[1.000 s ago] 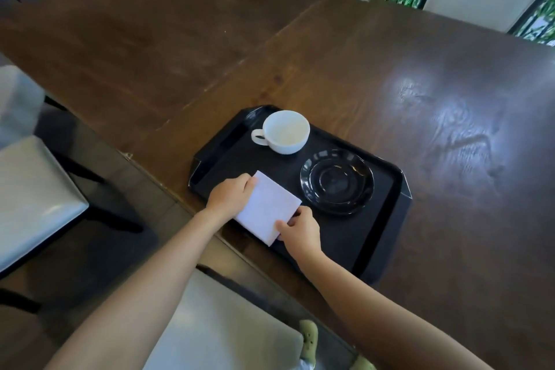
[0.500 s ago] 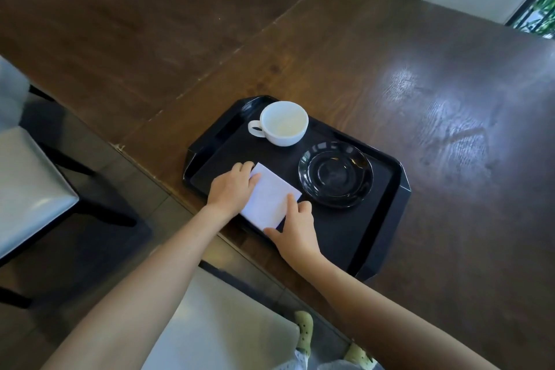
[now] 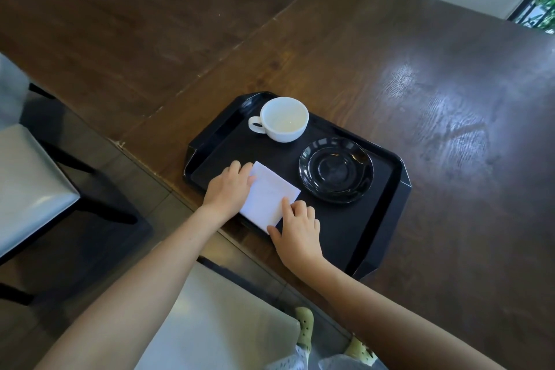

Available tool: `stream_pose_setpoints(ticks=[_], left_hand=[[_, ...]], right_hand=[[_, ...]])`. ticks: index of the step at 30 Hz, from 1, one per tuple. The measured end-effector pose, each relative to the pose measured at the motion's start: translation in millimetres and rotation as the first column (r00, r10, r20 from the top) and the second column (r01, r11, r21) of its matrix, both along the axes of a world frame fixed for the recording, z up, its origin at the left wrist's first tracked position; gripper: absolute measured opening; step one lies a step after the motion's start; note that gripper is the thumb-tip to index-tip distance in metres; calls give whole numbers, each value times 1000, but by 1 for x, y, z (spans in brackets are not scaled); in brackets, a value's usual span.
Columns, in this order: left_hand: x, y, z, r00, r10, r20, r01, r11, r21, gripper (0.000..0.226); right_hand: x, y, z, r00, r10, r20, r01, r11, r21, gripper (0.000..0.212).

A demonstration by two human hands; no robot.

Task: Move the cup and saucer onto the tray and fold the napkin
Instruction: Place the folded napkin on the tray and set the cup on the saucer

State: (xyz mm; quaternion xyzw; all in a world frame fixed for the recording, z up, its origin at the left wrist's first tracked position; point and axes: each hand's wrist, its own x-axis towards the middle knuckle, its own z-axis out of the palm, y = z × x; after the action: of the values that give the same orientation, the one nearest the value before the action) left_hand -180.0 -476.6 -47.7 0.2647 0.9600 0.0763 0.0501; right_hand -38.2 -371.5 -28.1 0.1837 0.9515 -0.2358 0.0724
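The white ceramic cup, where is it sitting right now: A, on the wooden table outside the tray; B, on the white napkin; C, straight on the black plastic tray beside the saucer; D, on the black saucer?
C: the white ceramic cup stands directly on the black plastic tray, apart from the empty black saucer.

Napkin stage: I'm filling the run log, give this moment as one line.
napkin: folded, on tray | left hand, right hand: pressing it | cup, saucer: on tray, apart
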Motion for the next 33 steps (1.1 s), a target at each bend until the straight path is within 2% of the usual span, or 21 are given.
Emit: stream_pose_setpoints(ticks=[7, 10, 13, 15, 17, 19, 22, 24, 27, 30, 33], left_hand=[[-5, 1, 5, 992, 55, 114, -55, 998, -4, 44], [-15, -5, 20, 976, 132, 172, -161, 973, 166, 45], [-16, -13, 36, 978, 204, 52, -209, 913, 351, 39], [-4, -11, 41, 984, 170, -46, -139, 908, 394, 34], [16, -3, 39, 995, 38, -97, -1, 935, 355, 32], [34, 9, 31, 992, -83, -98, 109, 945, 307, 33], [48, 26, 21, 992, -103, -71, 122, 928, 353, 33], [53, 42, 20, 998, -62, -21, 65, 903, 424, 33], [50, 71, 26, 976, 33, 213, -137, 858, 494, 40], [35, 97, 35, 928, 76, 366, -234, 882, 409, 46], [23, 114, 39, 922, 83, 379, -212, 926, 313, 46]], right_hand=[[6, 4, 0, 997, 73, -2, -73, 997, 6, 55], [5, 15, 7, 998, 40, -48, -43, 997, -64, 53], [5, 38, 15, 990, -44, -135, 33, 996, -78, 52], [7, 54, 19, 985, -70, -160, 63, 997, -45, 50], [10, 66, 20, 984, -76, -159, 75, 997, -15, 48], [13, 74, 21, 982, -92, -163, 91, 996, -14, 47], [15, 88, 21, 967, -156, -203, 154, 988, -24, 44], [12, 104, 21, 951, -207, -231, 211, 977, -5, 41], [0, 135, 22, 941, -277, -194, 289, 956, 38, 42], [-15, 160, 23, 952, -283, -121, 293, 953, 73, 46], [-25, 172, 21, 981, -190, -49, 195, 974, 119, 53]])
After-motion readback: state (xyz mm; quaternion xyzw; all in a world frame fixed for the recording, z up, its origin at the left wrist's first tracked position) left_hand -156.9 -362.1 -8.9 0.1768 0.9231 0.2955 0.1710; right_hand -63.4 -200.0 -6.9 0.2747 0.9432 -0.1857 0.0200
